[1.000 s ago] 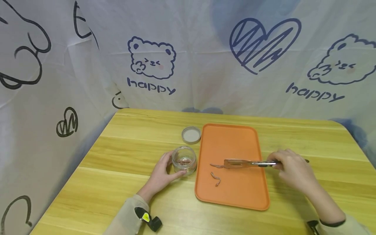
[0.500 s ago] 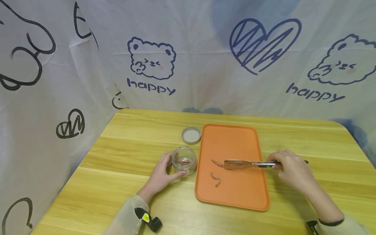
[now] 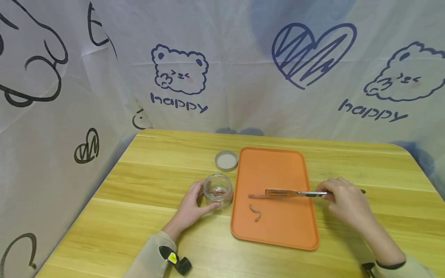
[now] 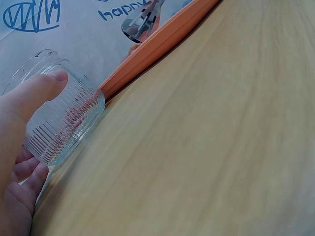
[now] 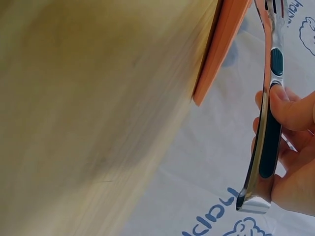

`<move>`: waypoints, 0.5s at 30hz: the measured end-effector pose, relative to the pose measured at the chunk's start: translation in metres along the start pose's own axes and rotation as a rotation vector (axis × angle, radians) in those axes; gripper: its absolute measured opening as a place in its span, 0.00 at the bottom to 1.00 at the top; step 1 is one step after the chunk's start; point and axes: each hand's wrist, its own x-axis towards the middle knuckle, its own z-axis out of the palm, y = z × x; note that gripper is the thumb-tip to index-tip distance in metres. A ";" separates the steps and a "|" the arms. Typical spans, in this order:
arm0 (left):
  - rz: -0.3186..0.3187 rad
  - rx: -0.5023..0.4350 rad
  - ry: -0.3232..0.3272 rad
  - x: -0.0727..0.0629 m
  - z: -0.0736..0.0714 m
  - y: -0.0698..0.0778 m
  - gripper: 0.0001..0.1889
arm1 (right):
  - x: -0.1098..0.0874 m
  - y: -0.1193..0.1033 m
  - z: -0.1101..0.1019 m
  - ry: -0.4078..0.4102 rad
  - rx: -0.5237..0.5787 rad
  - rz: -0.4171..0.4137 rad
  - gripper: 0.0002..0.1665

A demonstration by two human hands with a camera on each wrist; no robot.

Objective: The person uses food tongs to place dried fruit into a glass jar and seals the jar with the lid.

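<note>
My left hand (image 3: 189, 208) holds a clear glass jar (image 4: 74, 105) between thumb and fingers; the jar stands on the table just left of the tray. Some reddish-brown strips (image 3: 218, 192) lie inside it. In my right hand (image 3: 347, 199) I grip metal tongs (image 3: 285, 193) with dark handle inserts (image 5: 270, 132). The tongs' slotted tips reach left over the orange tray (image 3: 274, 166). From those tips a thin brownish strip (image 3: 255, 196) sticks out to the left. A second, wavy strip (image 3: 255, 212) lies on the tray nearer to me.
A round jar lid (image 3: 226, 160) lies behind the jar, by the tray's left edge. The wooden table (image 3: 139, 193) backs onto a printed cloth (image 3: 236, 77) with cartoon drawings, which also hangs on the left side.
The strip at the tongs' tips tilted upward half a second ago and now lies level and straight. Hands, jar and tongs have stayed nearly still.
</note>
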 end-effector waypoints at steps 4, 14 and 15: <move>-0.005 0.006 -0.003 0.000 0.000 0.001 0.41 | 0.000 -0.001 0.000 0.044 -0.009 -0.007 0.15; -0.009 0.035 0.002 0.000 0.001 0.001 0.42 | -0.002 -0.003 -0.002 0.119 -0.022 -0.005 0.14; -0.009 0.037 0.004 0.000 0.001 0.000 0.42 | -0.002 -0.003 -0.003 0.124 -0.024 -0.005 0.14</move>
